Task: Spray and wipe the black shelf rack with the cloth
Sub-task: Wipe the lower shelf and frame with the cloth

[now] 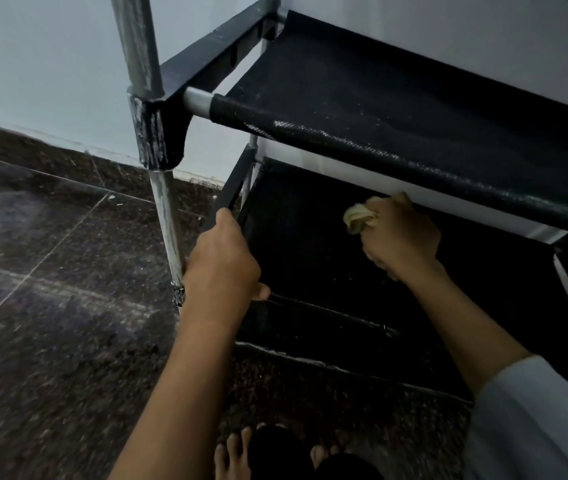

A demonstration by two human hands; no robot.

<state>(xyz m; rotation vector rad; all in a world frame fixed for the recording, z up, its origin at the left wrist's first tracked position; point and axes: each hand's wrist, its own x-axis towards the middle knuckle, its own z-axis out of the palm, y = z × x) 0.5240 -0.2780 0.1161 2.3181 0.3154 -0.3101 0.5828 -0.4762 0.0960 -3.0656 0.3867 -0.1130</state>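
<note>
The black shelf rack (379, 98) stands against a pale wall, with fabric shelves and silver tube legs. My left hand (222, 258) grips the left side bar of the lower shelf (310, 265) at its front corner. My right hand (400, 233) holds a bunched yellowish cloth (357, 216) and presses it on the lower shelf's fabric, under the front edge of the shelf above. No spray bottle is in view.
A dusty silver leg (166, 216) runs down just left of my left hand. Dark speckled floor tiles (50, 306) spread to the left and front. My bare toes (237, 452) show at the bottom edge. The pale wall (50, 64) is behind.
</note>
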